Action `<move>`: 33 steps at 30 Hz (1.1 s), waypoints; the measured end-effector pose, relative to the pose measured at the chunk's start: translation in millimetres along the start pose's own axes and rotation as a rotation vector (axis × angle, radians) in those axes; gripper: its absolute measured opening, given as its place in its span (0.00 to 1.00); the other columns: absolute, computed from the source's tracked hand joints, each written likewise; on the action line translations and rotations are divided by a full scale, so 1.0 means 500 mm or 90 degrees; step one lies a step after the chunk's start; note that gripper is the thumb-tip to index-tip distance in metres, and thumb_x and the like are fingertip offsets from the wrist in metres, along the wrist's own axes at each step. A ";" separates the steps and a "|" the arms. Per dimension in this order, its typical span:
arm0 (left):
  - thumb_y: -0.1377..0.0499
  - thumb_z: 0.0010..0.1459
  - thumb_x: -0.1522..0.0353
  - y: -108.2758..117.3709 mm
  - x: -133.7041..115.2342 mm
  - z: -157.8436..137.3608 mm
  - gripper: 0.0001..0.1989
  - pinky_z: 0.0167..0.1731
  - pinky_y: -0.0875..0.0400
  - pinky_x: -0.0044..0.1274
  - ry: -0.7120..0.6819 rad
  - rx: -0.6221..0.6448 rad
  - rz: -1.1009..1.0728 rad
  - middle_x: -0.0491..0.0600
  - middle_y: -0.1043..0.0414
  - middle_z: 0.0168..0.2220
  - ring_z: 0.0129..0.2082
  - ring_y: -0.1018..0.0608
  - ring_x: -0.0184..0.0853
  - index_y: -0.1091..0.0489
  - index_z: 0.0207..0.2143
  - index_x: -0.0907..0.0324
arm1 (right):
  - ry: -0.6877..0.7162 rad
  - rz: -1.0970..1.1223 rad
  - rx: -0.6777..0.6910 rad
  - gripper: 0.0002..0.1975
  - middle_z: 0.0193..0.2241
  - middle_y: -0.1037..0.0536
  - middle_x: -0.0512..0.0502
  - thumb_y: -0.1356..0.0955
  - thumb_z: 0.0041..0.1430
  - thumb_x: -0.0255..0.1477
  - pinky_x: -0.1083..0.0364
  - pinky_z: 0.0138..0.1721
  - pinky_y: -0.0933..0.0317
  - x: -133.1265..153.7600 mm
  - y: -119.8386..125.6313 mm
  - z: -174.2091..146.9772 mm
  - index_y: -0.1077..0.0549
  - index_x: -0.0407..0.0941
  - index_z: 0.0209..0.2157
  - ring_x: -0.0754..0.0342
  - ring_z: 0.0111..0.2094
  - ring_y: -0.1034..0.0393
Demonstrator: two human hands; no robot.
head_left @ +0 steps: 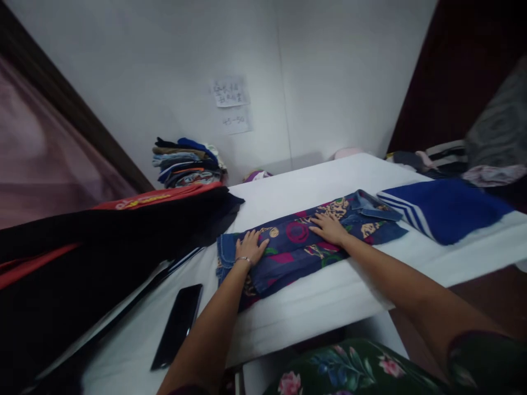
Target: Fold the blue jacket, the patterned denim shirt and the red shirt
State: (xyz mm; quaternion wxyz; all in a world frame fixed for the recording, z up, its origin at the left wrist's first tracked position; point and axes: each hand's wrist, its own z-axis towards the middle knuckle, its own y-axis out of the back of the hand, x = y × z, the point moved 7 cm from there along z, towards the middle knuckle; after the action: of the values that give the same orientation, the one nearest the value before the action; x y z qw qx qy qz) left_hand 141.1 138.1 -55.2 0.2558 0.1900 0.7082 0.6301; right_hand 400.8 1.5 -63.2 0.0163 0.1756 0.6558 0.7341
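A patterned denim shirt [288,260], blue with magenta, tan and green shapes, lies folded lengthwise on the white-covered table [296,192]. Its collar points to the right. My left hand [251,247], with a bracelet at the wrist, rests flat on the shirt's left part near the denim band at that end. Fingers spread, my right hand [328,227] presses on the cloth a little below the collar. Neither hand grips anything. To the right of the collar, a blue garment with white stripes [448,211] lies on the table.
Left of the shirt, dark and red clothes [164,219] are heaped high. A black phone [177,327] lies near the front left. Folded clothes [187,164] are stacked by the wall, below paper notes [229,92]. More clothes [444,156] sit at the far right.
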 end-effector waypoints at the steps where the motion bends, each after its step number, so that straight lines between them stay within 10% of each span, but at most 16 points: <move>1: 0.58 0.64 0.50 0.000 0.002 0.004 0.31 0.63 0.53 0.46 -0.002 -0.006 0.005 0.50 0.49 0.68 0.68 0.47 0.43 0.46 0.65 0.51 | -0.005 0.014 0.018 0.34 0.65 0.42 0.41 0.48 0.64 0.52 0.38 0.65 0.66 0.001 0.001 0.003 0.36 0.50 0.62 0.42 0.66 0.53; 6: 0.57 0.64 0.51 0.010 0.002 0.007 0.31 0.63 0.51 0.45 -0.004 -0.015 0.027 0.51 0.48 0.67 0.67 0.46 0.43 0.44 0.65 0.52 | -0.015 0.046 0.019 0.35 0.67 0.46 0.40 0.48 0.64 0.52 0.40 0.64 0.61 -0.034 0.047 0.022 0.40 0.48 0.64 0.44 0.67 0.57; 11: 0.57 0.64 0.51 0.007 0.005 0.007 0.31 0.64 0.53 0.44 0.008 0.000 0.036 0.50 0.49 0.68 0.68 0.48 0.42 0.45 0.65 0.53 | -0.135 -0.140 -0.121 0.32 0.66 0.47 0.36 0.45 0.64 0.49 0.34 0.62 0.64 -0.195 0.110 0.002 0.38 0.46 0.62 0.39 0.67 0.60; 16: 0.57 0.64 0.51 0.006 0.006 0.009 0.31 0.63 0.53 0.44 0.005 -0.005 0.043 0.50 0.49 0.68 0.68 0.47 0.42 0.44 0.65 0.53 | -0.292 -0.098 0.005 0.34 0.67 0.49 0.36 0.48 0.64 0.50 0.32 0.60 0.56 -0.347 0.065 -0.036 0.44 0.47 0.65 0.38 0.66 0.54; 25: 0.57 0.64 0.51 0.005 0.007 0.010 0.31 0.63 0.52 0.44 0.007 -0.004 0.047 0.50 0.48 0.68 0.68 0.47 0.41 0.45 0.65 0.53 | -0.227 -0.107 -0.097 0.32 0.67 0.49 0.37 0.48 0.66 0.45 0.39 0.63 0.58 -0.304 0.094 0.002 0.43 0.42 0.64 0.43 0.68 0.60; 33: 0.57 0.64 0.52 0.008 0.004 0.007 0.32 0.63 0.52 0.44 0.011 0.007 0.052 0.50 0.50 0.68 0.68 0.48 0.41 0.46 0.65 0.55 | -0.191 -0.081 0.024 0.34 0.67 0.47 0.38 0.48 0.65 0.48 0.40 0.63 0.56 -0.281 0.046 0.023 0.43 0.42 0.64 0.43 0.67 0.57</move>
State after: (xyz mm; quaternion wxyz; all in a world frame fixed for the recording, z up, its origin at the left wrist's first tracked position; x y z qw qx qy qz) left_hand 141.5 142.7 -51.8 0.2227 0.2142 0.7057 0.6376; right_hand 540.5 -26.4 -73.1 0.1569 0.2417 0.6692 0.6849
